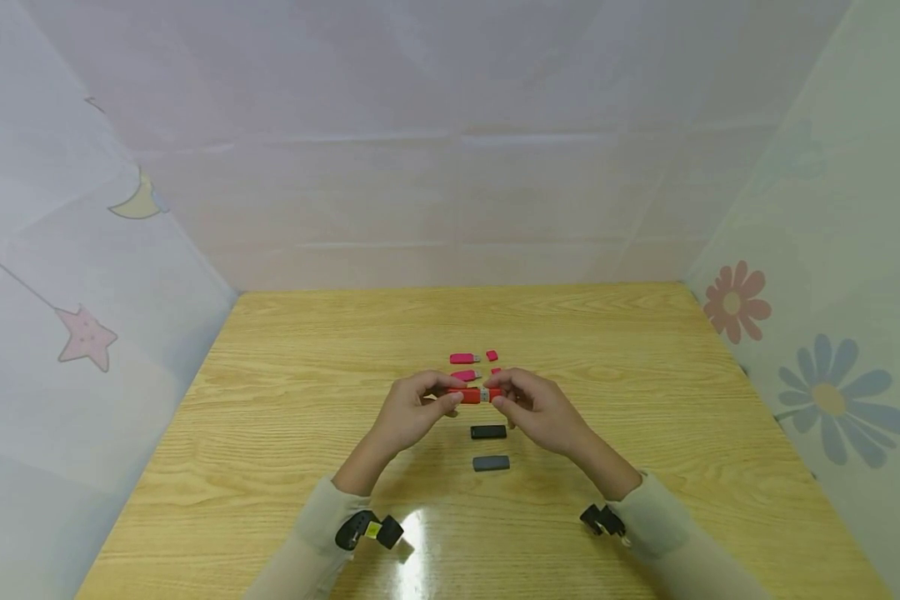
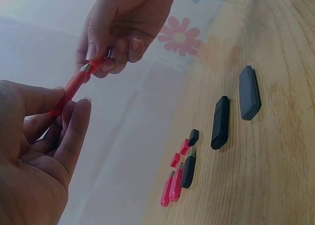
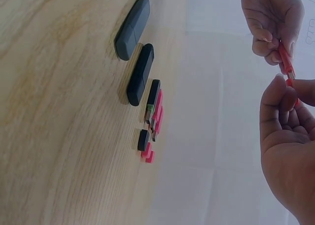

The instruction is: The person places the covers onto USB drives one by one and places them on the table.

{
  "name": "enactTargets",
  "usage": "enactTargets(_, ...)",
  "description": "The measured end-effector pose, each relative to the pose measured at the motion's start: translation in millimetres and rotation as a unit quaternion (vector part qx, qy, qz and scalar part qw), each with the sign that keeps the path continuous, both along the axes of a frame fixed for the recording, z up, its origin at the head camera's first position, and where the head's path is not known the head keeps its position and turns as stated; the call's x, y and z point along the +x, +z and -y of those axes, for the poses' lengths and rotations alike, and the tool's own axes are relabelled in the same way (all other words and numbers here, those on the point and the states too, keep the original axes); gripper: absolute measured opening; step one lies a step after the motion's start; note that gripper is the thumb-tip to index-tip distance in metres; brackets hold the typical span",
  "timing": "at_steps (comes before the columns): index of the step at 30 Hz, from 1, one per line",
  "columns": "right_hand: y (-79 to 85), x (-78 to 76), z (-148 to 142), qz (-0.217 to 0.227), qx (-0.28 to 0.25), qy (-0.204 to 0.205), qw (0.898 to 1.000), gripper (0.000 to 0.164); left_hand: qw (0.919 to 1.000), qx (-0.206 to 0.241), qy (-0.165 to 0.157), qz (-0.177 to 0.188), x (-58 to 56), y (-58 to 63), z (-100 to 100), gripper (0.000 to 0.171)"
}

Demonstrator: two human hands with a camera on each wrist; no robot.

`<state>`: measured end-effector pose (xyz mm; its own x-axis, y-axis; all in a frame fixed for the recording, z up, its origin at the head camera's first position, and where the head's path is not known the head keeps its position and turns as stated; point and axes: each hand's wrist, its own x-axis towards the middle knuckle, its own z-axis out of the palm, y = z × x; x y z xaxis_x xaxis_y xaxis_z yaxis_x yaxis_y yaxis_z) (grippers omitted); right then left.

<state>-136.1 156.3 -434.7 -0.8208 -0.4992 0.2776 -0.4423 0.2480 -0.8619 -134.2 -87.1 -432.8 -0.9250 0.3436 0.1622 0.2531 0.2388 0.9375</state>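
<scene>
Above the table, my left hand (image 1: 412, 410) pinches the body of a red USB stick (image 2: 73, 87) between thumb and fingers. My right hand (image 1: 543, 412) pinches the stick's small red cap (image 1: 496, 394) at the other end. A bit of the metal plug shows between body and cap, so the two are apart or only partly joined. Beneath the hands lies an uncapped black USB stick (image 2: 188, 172) with its black cap (image 2: 194, 136) beside it; in the head view the hands hide these.
Beyond the hands lie two uncapped pink USB sticks, one farther (image 1: 462, 358) and one nearer (image 1: 463, 376), each with its pink cap (image 1: 492, 355) to the right. On the near side are a capped black USB stick (image 1: 488, 432) and a capped grey one (image 1: 491, 462) on the wooden table (image 1: 285, 433).
</scene>
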Motion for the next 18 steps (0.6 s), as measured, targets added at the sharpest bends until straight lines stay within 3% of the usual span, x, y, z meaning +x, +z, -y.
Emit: enactTargets(18, 3.1, 2.1, 0.0, 0.021, -0.004, 0.015, 1.0, 0.017, 0.9993, 0.016, -0.003, 0.033, 2.1, -0.4, 1.7, 0.018)
